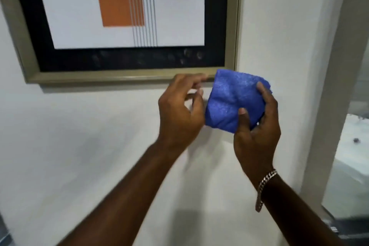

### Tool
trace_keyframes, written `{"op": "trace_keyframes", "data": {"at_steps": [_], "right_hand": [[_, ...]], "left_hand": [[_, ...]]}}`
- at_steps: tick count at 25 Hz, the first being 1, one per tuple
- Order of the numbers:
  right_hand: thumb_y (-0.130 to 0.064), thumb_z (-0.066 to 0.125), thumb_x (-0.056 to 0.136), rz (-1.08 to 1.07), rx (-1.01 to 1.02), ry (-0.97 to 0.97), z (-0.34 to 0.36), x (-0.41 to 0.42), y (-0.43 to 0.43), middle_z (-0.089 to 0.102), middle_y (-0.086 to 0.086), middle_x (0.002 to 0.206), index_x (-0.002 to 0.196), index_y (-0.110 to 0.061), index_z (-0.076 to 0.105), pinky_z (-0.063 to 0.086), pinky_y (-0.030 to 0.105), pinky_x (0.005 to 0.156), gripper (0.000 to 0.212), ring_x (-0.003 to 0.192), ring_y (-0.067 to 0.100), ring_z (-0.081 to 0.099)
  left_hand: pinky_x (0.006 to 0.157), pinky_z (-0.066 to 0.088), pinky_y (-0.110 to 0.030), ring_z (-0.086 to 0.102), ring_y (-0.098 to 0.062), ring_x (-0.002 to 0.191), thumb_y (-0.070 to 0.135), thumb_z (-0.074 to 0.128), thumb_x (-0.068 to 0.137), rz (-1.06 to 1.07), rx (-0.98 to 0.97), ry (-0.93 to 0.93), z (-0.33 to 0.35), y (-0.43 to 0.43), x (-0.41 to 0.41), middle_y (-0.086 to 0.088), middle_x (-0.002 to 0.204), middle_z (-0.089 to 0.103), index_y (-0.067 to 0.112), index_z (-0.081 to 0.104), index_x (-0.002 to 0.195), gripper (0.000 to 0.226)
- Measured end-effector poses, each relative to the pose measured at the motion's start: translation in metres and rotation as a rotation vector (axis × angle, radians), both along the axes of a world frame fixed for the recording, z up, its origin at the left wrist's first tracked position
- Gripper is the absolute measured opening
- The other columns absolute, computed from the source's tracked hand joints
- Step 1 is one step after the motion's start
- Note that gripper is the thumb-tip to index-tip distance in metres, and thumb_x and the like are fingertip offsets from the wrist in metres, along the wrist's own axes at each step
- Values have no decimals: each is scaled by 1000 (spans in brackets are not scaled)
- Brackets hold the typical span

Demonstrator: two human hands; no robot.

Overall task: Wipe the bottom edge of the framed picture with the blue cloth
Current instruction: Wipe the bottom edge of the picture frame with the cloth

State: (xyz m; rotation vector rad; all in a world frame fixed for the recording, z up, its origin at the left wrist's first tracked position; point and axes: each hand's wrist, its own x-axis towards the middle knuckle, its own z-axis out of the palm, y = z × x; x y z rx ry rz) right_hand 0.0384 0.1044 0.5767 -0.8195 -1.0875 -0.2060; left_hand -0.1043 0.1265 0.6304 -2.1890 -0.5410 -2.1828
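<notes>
A framed picture (79,77) hangs on the white wall, with a dull gold frame, a black mat and an orange block with grey lines. The blue cloth (231,102), folded into a thick pad, covers the frame's lower right corner. My right hand (257,126) grips the cloth from below, thumb on its front and fingers over its right side. My left hand (179,112) is just left of the cloth, fingers curled and apart, fingertips close to the frame's bottom edge. Whether it touches the cloth is hidden.
Smudges show on the black mat (179,58) above the bottom edge. A wall corner (323,86) runs down at the right, with a pale room beyond it. A metal bracelet (265,187) circles my right wrist.
</notes>
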Motion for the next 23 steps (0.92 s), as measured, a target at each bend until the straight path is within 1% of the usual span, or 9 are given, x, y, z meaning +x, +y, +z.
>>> {"op": "trace_keyframes", "data": {"at_steps": [3, 5, 8, 9, 11, 13, 15, 20, 23], "right_hand": [[-1, 58, 93, -53, 83, -4, 45, -8, 14, 50, -21, 126, 137, -11, 49, 37, 3, 99, 46, 117, -14, 47], [-2, 59, 91, -152, 86, -25, 63, -18, 24, 55, 0, 125, 135, -11, 51, 36, 3, 95, 46, 112, 0, 51], [-11, 60, 88, -481, 33, -112, 76, -27, 37, 41, 20, 144, 133, -18, 54, 39, 42, 110, 46, 132, 29, 42], [-12, 57, 89, -571, 50, -192, 79, -28, 43, 34, 22, 151, 134, -20, 54, 33, 51, 115, 46, 140, 35, 34], [-12, 52, 91, -623, 114, -397, 80, -28, 58, 34, 22, 155, 135, -18, 56, 26, 56, 119, 44, 146, 41, 26], [-22, 46, 97, -616, 162, -496, 68, -30, 75, 41, 18, 152, 136, -15, 54, 23, 54, 121, 41, 147, 42, 24], [-38, 44, 99, -628, 174, -499, 51, -31, 86, 41, 18, 152, 139, -16, 51, 19, 50, 124, 46, 148, 41, 21], [-47, 46, 97, -638, 227, -370, 54, -61, 102, 47, 18, 147, 135, -18, 56, 25, 56, 120, 49, 146, 41, 26], [-49, 45, 97, -663, 229, -423, 47, -75, 104, 49, 15, 147, 137, -21, 51, 24, 50, 121, 49, 146, 35, 29]], "left_hand": [[79, 52, -25, 66, -23, 89, -10, 56, 83, 186, 300, 114, 72, 14, -36, -13, 96, 70, -3, 71, 103, 26], [87, 50, -33, 67, -33, 98, -9, 54, 82, 352, 405, 247, 110, 31, -58, -21, 103, 71, -5, 70, 104, 27], [108, 45, -48, 55, -41, 128, 0, 48, 87, 582, 489, 521, 146, 63, -90, -26, 131, 61, -5, 64, 119, 36], [113, 39, -53, 46, -40, 138, 6, 45, 91, 656, 527, 611, 155, 73, -101, -24, 143, 53, -3, 59, 129, 41], [121, 25, -55, 28, -35, 150, 23, 37, 99, 813, 605, 753, 170, 87, -120, -17, 160, 34, 7, 41, 148, 52], [124, 17, -54, 16, -29, 154, 39, 25, 101, 952, 667, 788, 181, 100, -133, -11, 166, 20, 16, 21, 156, 60], [124, 13, -55, 11, -28, 155, 45, 18, 101, 1012, 691, 776, 184, 107, -136, -10, 167, 14, 18, 12, 158, 64], [124, 14, -56, 10, -28, 155, 52, 16, 98, 1025, 715, 777, 189, 108, -133, -12, 167, 12, 13, 9, 158, 71], [125, 14, -55, 9, -28, 155, 53, 17, 98, 1014, 726, 774, 190, 108, -134, -12, 167, 11, 10, 8, 157, 73]]}}
